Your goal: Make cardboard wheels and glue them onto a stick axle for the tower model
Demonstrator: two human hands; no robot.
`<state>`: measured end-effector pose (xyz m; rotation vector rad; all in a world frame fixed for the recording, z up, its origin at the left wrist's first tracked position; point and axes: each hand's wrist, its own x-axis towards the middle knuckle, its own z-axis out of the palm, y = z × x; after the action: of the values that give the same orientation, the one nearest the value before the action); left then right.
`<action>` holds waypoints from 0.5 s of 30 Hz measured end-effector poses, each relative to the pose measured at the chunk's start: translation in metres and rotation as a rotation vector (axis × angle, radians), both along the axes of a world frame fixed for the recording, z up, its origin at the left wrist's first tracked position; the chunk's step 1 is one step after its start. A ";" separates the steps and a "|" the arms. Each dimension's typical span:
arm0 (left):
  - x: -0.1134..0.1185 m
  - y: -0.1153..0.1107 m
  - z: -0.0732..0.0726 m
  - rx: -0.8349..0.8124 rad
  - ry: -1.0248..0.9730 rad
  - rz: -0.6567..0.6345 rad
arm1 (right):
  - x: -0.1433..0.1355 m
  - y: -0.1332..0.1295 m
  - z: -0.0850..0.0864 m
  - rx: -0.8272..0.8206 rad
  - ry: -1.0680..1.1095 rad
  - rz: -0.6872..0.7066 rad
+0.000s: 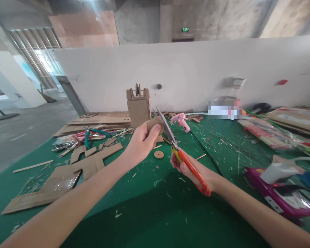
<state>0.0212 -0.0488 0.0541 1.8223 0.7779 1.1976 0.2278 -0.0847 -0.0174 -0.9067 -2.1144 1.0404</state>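
Near the middle of the head view, my left hand (143, 142) is closed on a small piece of cardboard (155, 122), thumb on top. My right hand (189, 169) grips orange-and-yellow scissors (193, 168) by the handles. Their blades (167, 129) are parted and point up and away, touching or just beside the cardboard's right edge. Below the blades, a cardboard disc (158, 154) with a small centre hole lies on the green table. Behind my left hand stands a tall cardboard box (138, 112) with small wheels (137, 90) on top.
A pink glue gun (183, 122) with a black cable lies behind the scissors. Cardboard scraps (64, 177) and teal-handled pliers (87, 137) are on the left. A purple power strip (279, 193) sits at right. Offcuts litter the green table (134, 213); a white partition (191, 72) stands behind.
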 end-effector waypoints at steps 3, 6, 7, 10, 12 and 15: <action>0.002 0.001 -0.005 -0.025 -0.026 -0.004 | 0.000 0.000 -0.004 0.001 0.016 -0.026; 0.002 0.002 -0.008 -0.046 -0.044 -0.015 | 0.000 0.001 -0.005 0.007 0.029 -0.057; 0.002 0.002 -0.009 -0.049 -0.045 -0.021 | -0.001 0.001 -0.004 0.009 0.027 -0.069; 0.001 0.003 -0.008 -0.046 -0.030 -0.036 | -0.003 0.002 0.001 0.018 -0.007 -0.085; 0.000 0.003 -0.008 -0.038 -0.017 -0.035 | -0.004 0.002 0.004 0.038 -0.034 -0.094; -0.002 0.003 -0.006 -0.026 0.009 -0.041 | -0.007 0.001 0.006 0.079 -0.065 -0.122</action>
<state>0.0194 -0.0458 0.0481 1.8148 0.7544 1.1490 0.2206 -0.0834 -0.0115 -1.0290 -2.1084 0.8709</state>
